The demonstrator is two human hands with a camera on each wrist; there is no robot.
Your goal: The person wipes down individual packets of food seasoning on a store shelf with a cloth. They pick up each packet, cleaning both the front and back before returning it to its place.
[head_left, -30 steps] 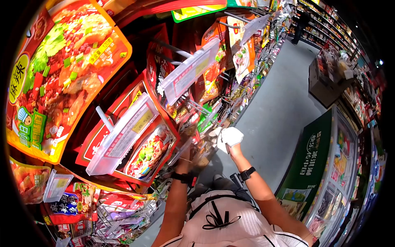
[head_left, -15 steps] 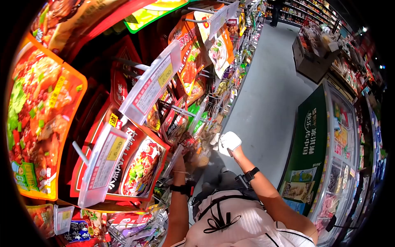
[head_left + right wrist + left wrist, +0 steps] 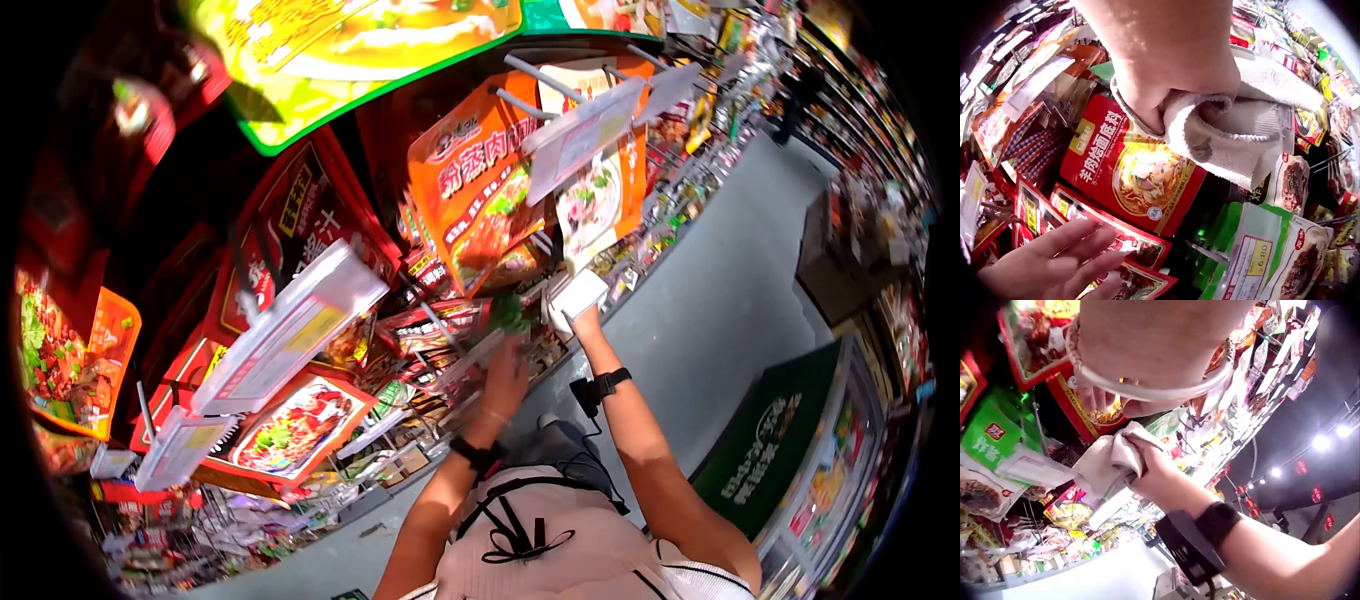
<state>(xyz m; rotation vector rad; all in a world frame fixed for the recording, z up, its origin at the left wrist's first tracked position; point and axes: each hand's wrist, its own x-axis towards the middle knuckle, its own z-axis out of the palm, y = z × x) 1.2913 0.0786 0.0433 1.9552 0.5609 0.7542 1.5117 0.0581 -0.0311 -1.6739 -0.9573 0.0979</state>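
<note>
My right hand (image 3: 583, 318) grips a crumpled white cloth (image 3: 578, 294); in the right wrist view the cloth (image 3: 1235, 140) folds round its fingers, over the upper corner of a red noodle-soup packet (image 3: 1141, 175). My left hand (image 3: 507, 378) is slightly blurred beside the hanging packets. In the right wrist view the left hand (image 3: 1054, 262) has its fingers extended in front of red-edged packets (image 3: 1107, 228), holding nothing visible; contact with them cannot be told. The left wrist view shows its fingers (image 3: 1100, 400) partly hidden behind the bracelet and wrist.
Metal hooks with clear price-tag holders (image 3: 290, 330) stick out from the rack at left. An orange packet (image 3: 475, 190) hangs beyond. Grey aisle floor (image 3: 690, 290) runs along the rack, with a green-sided freezer (image 3: 770, 440) at right and a person (image 3: 795, 105) far off.
The head view has shifted, bringing the orange packet nearer the centre. My left hand has moved up and right in the head view; my right hand, still gripping the cloth, is slightly higher.
</note>
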